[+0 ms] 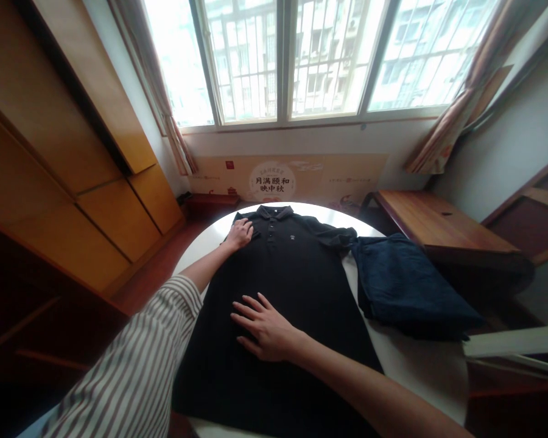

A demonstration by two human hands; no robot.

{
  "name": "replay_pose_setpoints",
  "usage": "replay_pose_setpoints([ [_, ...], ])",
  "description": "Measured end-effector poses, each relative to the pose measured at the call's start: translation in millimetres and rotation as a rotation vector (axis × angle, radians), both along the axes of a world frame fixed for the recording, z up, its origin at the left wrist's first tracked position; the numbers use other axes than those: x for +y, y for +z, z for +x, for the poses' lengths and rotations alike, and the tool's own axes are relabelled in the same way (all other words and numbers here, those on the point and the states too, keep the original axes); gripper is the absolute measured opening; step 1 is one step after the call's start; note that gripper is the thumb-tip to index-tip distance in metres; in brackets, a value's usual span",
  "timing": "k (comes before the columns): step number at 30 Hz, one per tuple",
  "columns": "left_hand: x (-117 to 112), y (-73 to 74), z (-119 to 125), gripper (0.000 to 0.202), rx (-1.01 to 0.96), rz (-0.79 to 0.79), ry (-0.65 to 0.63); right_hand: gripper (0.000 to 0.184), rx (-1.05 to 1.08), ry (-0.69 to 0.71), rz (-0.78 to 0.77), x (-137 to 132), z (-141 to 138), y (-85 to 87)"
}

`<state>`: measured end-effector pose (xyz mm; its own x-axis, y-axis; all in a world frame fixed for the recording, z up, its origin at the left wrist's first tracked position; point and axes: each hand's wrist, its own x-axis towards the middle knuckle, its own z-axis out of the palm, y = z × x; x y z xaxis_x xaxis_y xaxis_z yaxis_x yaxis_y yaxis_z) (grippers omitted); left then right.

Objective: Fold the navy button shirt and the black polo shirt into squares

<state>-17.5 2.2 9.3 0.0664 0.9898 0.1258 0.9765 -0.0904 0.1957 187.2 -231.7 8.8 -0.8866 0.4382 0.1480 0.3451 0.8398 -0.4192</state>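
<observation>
Black polo shirt [292, 274] is looking soft and floppy; you're pressing left hand [241, 233] and right hand [265, 328] flat, well apart, gripping nothing; try pinching the shoulders

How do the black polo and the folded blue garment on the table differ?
The black polo shirt lies spread flat and face up, collar toward the window; the dark blue garment is folded into a compact stack. The left hand and right hand press on the polo; nothing touches the blue one. Both rest on the white round table.

Shirt [292, 286] hem beyond bottom edge
</observation>
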Motion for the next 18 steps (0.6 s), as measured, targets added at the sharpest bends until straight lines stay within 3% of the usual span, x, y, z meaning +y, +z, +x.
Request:
replay_pose_setpoints([
  [5,16,-21.5,-2,0.068,0.051,-0.147,0.055,0.058,-0.031,0.014,-0.032,0,2,3.9],
  [12,15,-31.5,-6,0.073,0.059,-0.116,0.043,0.054,0.031,-0.012,-0.033,-2,-1,7.1],
  [15,13,-33.6,-8,0.074,0.046,-0.082,0.037,0.044,0.103,-0.105,-0.056,24,11,28.3],
  [18,12,-35.8,-8,0.075,0.039,-0.056,0.016,0.030,0.107,-0.386,-0.023,85,48,62.5],
])
